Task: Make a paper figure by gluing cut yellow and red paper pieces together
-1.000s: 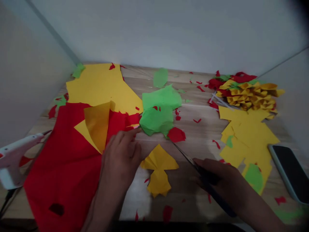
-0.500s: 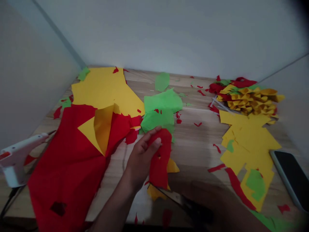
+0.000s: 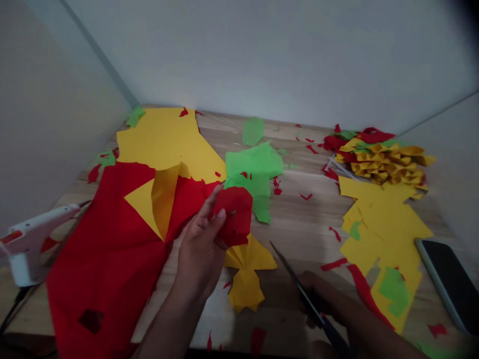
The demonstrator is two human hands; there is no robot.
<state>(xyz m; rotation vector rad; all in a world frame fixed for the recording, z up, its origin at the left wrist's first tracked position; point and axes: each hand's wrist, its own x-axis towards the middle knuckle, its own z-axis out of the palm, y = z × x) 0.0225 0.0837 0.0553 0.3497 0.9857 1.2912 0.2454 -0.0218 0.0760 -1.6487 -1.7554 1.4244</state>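
Note:
My left hand point(image 3: 200, 244) is raised over the wooden table point(image 3: 299, 219) and pinches a small piece of red paper point(image 3: 234, 214) between thumb and fingers. My right hand point(image 3: 329, 304) lies low at the front right, closed round the handles of a pair of scissors point(image 3: 299, 289) whose blades point up and to the left. Between the two hands a folded yellow paper shape point(image 3: 247, 271) rests on the table. A big red sheet point(image 3: 108, 259) with a folded yellow piece point(image 3: 155, 199) on it lies just left of my left hand.
A white glue gun point(image 3: 30, 239) sits at the left edge. Green paper point(image 3: 254, 167) and a large yellow sheet point(image 3: 164, 137) lie behind. At the right are yellow offcuts point(image 3: 385, 219), a pile of folded yellow pieces point(image 3: 385, 154) and a phone point(image 3: 449, 276). Red scraps are scattered about.
My left hand went from pressing on the table to lifting the red piece, then drew it up and back. The right hand with the scissors dropped out of view, then came back at the front right.

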